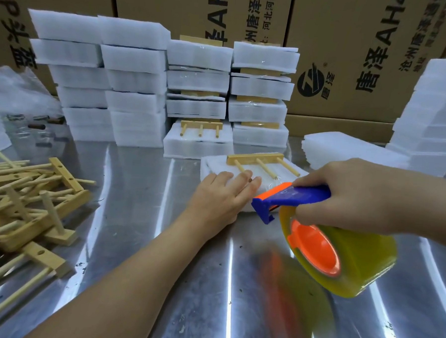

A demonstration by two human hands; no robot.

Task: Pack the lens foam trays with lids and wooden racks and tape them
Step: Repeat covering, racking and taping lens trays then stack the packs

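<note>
Nearest the camera hangs the tape roll (341, 257), a fat, glossy yellow-clear drum on an orange hub, slung below the grip. The right hand (349, 201) has its fingers curled round the blue handle of the tape dispenser (290, 198), whose orange-edged cutter points forward from the grip at the pack's near edge. A strand of clear tape seems to run onto the pack. Just left of that grip, the left hand (220, 197) lies flat, fingers straight and together, pressing on the white foam tray pack (211, 165) on the shiny steel table (160, 269). That foam looks feather-light, soft and easily dented, so it likely slides on the steel unless pinned. A flat palm on top is probably the right hold, clear of the tape's path. Beyond the fingertips, a pale wooden rack (254, 159) sits on the pack: a stiff bar with three round pegs. Far left of the grip lies a loose heap of spare racks (29, 197). Farther ahead stand taped packs (198, 82) and plain foam blocks (92, 84), with printed cardboard cartons (351, 59) behind.
</note>
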